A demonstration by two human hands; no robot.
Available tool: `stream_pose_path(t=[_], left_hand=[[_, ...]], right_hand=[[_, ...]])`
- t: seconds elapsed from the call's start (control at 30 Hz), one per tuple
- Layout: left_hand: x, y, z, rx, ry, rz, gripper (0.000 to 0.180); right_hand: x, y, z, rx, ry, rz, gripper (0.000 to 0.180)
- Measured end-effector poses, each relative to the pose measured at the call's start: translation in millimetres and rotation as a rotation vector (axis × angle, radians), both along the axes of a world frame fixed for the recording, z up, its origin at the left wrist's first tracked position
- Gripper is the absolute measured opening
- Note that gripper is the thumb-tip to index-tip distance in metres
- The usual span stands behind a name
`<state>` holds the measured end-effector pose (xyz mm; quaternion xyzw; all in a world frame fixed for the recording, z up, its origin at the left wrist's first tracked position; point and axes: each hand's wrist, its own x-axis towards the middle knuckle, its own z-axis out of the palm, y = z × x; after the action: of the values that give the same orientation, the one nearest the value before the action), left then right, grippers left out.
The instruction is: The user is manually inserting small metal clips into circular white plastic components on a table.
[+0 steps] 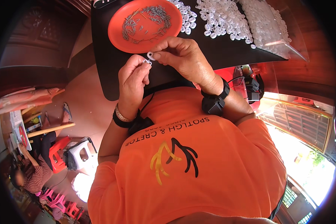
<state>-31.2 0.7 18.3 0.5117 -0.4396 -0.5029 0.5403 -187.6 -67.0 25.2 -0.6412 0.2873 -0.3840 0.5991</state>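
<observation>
1. Your right hand (pixel 183 56) pinches a small white plastic ring (pixel 151 56) just below the orange plate (pixel 117 37).
2. Your left hand (pixel 133 80) is closed on a small metal pin (pixel 147 62), touching the ring.

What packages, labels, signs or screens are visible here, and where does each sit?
Clear plastic bag: top right on the black mat, transparent, full of small white plastic pieces.
Shirt print: chest of the orange shirt, a line of dark lettering above a yellow-and-black branching logo.
Printed sheet: far left edge, pale with a red patch, too small to detail.
No screens.
</observation>
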Motion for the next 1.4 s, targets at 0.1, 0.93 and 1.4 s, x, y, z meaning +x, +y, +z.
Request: stream_pose_path(t=[0.1, 0.93, 1.4], left_hand=[[1.4, 0.8, -2.9, -0.015, -0.046, -0.002, 0.015], [-1.3, -2.9, -1.2, 0.045, 0.107, 0.042, 0.019], [-1.4, -2.9, -3.4, 0.075, 0.101, 0.099, 0.024]], right_hand=[[-0.5, 0.1, 1.6, -0.027, 0.001, 0.014, 0.01], [3.9, 6.0, -1.9, -0.093, 0.073, 0.038, 0.025], [16.7, 12.1, 4.6, -0.615, 0.273, -0.103, 0.033]])
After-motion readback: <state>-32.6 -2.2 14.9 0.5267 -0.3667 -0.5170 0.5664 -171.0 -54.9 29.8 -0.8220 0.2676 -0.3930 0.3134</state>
